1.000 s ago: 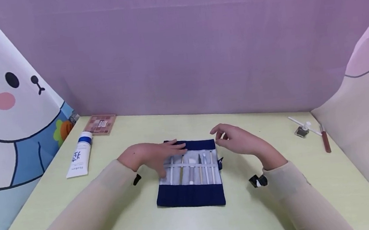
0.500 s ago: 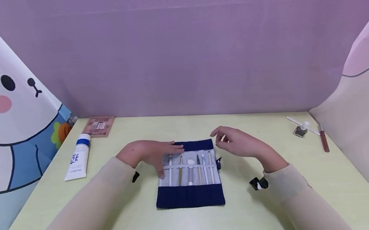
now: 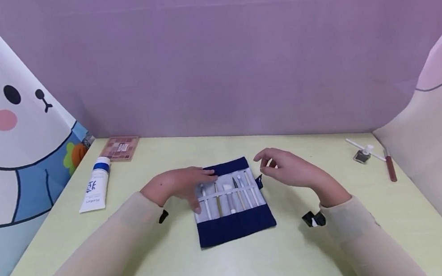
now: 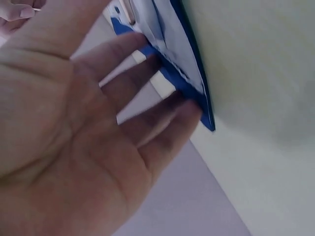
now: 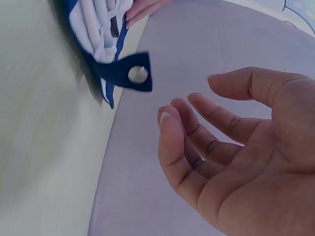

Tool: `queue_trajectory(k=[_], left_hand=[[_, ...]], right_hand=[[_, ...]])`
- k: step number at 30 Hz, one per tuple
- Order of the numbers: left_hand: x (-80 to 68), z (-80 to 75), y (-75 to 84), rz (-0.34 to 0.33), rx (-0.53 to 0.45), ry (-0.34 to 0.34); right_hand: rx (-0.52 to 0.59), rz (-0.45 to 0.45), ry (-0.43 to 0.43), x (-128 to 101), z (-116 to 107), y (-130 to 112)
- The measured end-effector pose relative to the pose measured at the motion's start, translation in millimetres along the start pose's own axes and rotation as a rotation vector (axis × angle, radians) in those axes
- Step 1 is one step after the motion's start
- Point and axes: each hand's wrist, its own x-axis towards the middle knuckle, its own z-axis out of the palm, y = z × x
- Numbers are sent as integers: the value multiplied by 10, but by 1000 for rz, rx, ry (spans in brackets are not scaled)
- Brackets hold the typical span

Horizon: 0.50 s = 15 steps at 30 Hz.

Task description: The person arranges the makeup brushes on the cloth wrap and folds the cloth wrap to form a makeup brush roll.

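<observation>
A navy brush roll (image 3: pixel 236 226) lies spread on the table, slightly turned, with a pale lining. Several slim brushes (image 3: pixel 218 200) sit side by side under its light band. My left hand (image 3: pixel 181 185) touches the roll's left side with fingers stretched out; in the left wrist view the fingertips (image 4: pixel 189 113) meet a navy edge. Off the roll's right side, my right hand (image 3: pixel 286 167) hovers holding nothing, its fingers loosely bent. Close to it, a navy strap with a metal snap (image 5: pixel 138 74) sticks out from the roll.
A white tube with a blue band (image 3: pixel 95 183) lies at the left, near a pink checkered flat case (image 3: pixel 120 148). Far right are a small dark bottle with a white cap (image 3: pixel 362 155), a white stick (image 3: pixel 354 144) and a reddish-brown slim tool (image 3: pixel 390 168). A purple cloth (image 3: pixel 229 65) hangs behind.
The brush roll has turned counter-clockwise on the table, its near edge swinging right and its far edge left. My left hand stays at its left side; the right hand has hardly moved.
</observation>
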Motion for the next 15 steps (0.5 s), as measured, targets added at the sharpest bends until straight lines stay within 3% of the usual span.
queue_trajectory(k=[6,15], left_hand=[[-58,48,54,-54,-62,60],[-76,101,157,-138,-53,134]], right_hand=[[26,-40,0,-74,29,-117],[18,-86,-18,-130,274,-320]])
